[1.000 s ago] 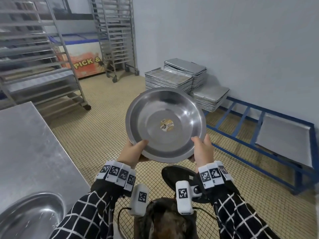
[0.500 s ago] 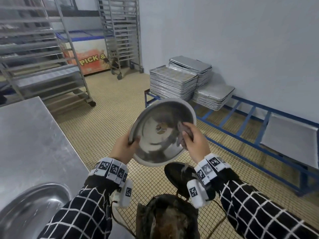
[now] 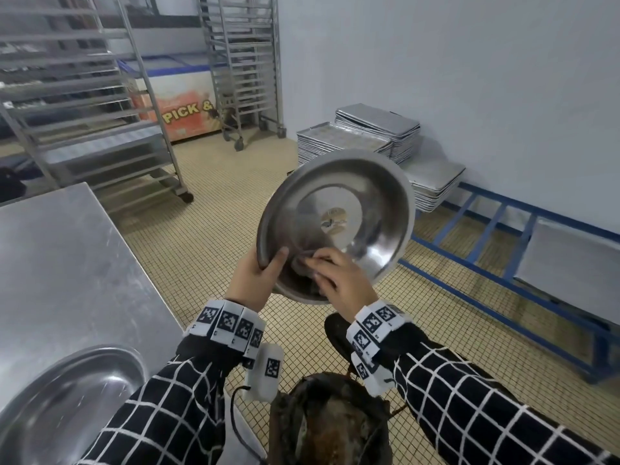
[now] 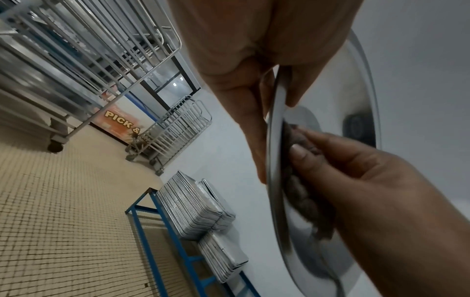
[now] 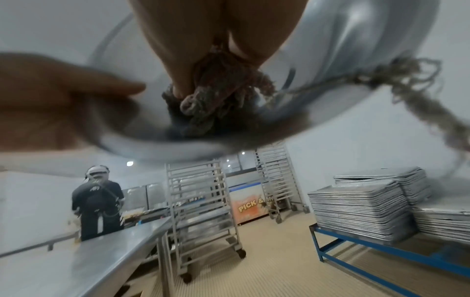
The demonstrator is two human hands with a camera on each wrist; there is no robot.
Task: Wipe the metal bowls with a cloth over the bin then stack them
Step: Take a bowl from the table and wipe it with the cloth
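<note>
Wiping is in progress on one metal bowl [image 3: 339,223], held tilted in the air at centre frame of the head view, inside facing the person. The left hand [image 3: 256,276] clamps its rim at about 8 o'clock, thumb inside and fingers behind. The right hand [image 3: 339,280] bunches a dark, frayed cloth [image 5: 203,102] between thumb and fingers and presses it against the bowl's inner wall near 7 o'clock, just beside the left thumb. A label sits at the bowl's centre.

The bin [image 3: 330,421] stands directly below, at 6 o'clock; the bowl hangs above it, apart from it.

Judgement on progress: early to middle. This bowl's inside is only partly covered by the cloth's present position; whether the outside has been wiped cannot be told. A second bowl [image 3: 67,404] lies on the tabletop [image 3: 60,263] at 8 o'clock, alone, with nothing stacked in it. Stacking remains to be done.
</note>
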